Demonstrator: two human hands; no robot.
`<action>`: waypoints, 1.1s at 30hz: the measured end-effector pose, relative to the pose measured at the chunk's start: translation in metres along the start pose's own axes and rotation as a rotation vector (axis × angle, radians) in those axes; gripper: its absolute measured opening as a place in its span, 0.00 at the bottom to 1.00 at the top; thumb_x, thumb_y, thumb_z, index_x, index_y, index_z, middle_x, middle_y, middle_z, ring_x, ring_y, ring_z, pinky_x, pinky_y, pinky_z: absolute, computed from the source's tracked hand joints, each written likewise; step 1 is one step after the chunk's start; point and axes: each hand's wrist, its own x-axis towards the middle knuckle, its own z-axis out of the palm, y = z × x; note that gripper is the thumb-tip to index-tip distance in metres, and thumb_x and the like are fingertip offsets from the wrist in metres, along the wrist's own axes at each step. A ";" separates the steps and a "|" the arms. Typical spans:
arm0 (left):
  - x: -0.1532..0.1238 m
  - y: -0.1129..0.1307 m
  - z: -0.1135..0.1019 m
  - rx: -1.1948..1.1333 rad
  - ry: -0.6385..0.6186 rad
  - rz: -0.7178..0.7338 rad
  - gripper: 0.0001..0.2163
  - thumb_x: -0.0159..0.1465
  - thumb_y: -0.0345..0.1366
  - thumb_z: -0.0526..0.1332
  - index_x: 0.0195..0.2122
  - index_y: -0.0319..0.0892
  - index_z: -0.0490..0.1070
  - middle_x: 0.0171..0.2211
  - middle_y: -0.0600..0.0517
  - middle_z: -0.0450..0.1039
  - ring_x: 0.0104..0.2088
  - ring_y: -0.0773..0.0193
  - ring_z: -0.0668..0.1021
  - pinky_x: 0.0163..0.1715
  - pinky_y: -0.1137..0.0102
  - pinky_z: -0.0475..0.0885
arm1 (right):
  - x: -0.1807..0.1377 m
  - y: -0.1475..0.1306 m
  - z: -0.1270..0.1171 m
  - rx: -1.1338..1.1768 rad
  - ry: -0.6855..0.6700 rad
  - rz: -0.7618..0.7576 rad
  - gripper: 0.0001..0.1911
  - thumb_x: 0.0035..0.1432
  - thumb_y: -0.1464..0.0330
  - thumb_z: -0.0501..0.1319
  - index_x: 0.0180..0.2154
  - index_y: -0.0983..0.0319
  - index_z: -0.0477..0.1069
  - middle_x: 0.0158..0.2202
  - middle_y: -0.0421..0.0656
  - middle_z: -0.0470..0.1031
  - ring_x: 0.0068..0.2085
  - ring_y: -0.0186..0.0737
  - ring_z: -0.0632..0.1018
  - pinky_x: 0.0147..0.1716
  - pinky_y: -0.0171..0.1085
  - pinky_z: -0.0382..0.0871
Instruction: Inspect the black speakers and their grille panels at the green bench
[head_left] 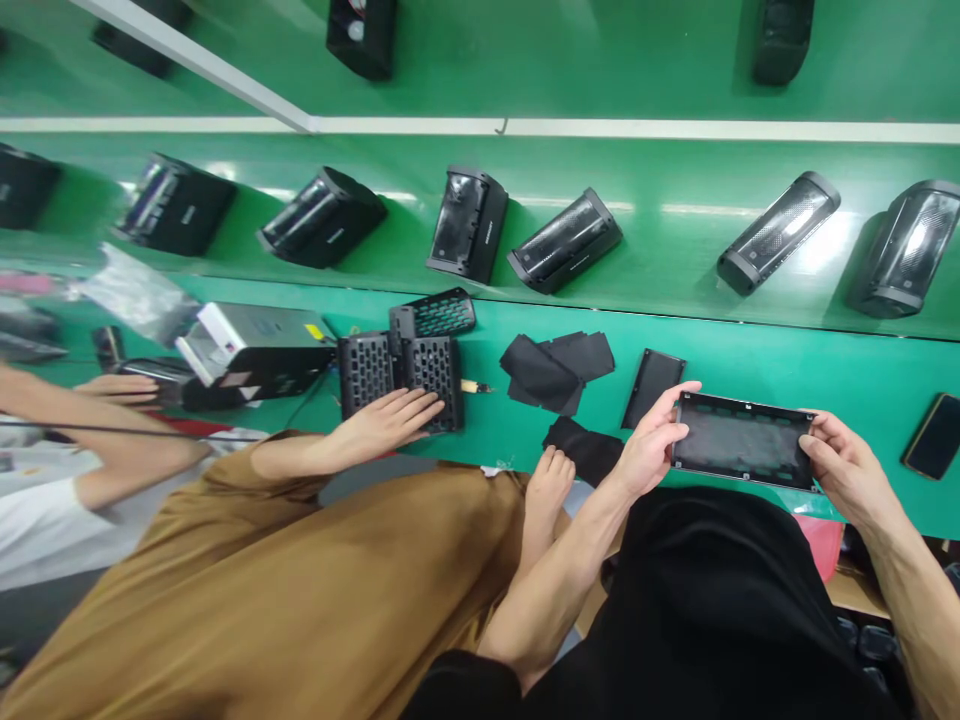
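A black rectangular panel (739,440) with small clips along its rim is held up over the bench's front edge, its hollow side facing me. My left hand (651,440) pinches the panel's left end between thumb and fingers. On the opposite end, my right hand (840,455) grips it the same way. Just behind my left hand a similar dark panel (654,385) lies on the green bench. Pieces of black cloth (555,370) are spread to the left of it, and another black cloth piece (589,450) lies by the bench edge.
A co-worker in a brown shirt sits at left, one hand (409,415) on perforated black grilles (367,375). Black speakers (570,240) stand along the green belt (660,270) behind the bench. A phone (934,435) lies at far right. A grey box-shaped device (262,340) stands left.
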 end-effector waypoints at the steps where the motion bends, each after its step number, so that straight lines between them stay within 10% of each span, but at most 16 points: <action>1: 0.000 0.000 0.000 0.008 0.001 0.002 0.35 0.52 0.32 0.66 0.64 0.47 0.74 0.45 0.51 0.78 0.33 0.65 0.74 0.33 0.72 0.70 | 0.000 0.000 0.000 0.003 0.001 -0.002 0.23 0.54 0.52 0.80 0.40 0.55 0.73 0.30 0.35 0.65 0.28 0.35 0.63 0.26 0.33 0.59; 20: 0.003 -0.006 -0.005 0.129 -0.062 0.144 0.38 0.46 0.33 0.63 0.63 0.45 0.74 0.51 0.48 0.77 0.45 0.54 0.74 0.45 0.65 0.71 | 0.002 -0.004 0.004 0.036 0.031 -0.026 0.22 0.55 0.48 0.76 0.42 0.54 0.77 0.32 0.40 0.74 0.30 0.41 0.70 0.29 0.38 0.66; 26: 0.004 -0.006 -0.004 -0.073 -0.063 0.122 0.23 0.61 0.50 0.68 0.53 0.43 0.78 0.42 0.48 0.77 0.39 0.57 0.76 0.41 0.66 0.73 | 0.004 -0.002 -0.005 0.026 0.006 0.022 0.23 0.60 0.45 0.73 0.48 0.52 0.79 0.31 0.40 0.76 0.29 0.43 0.72 0.30 0.39 0.68; 33: 0.045 0.001 0.001 -0.124 -0.408 -0.350 0.32 0.62 0.71 0.64 0.38 0.41 0.77 0.34 0.48 0.81 0.30 0.62 0.78 0.33 0.70 0.72 | 0.017 -0.017 0.009 -0.053 -0.090 0.005 0.29 0.53 0.38 0.74 0.41 0.54 0.81 0.29 0.40 0.76 0.27 0.40 0.72 0.27 0.37 0.65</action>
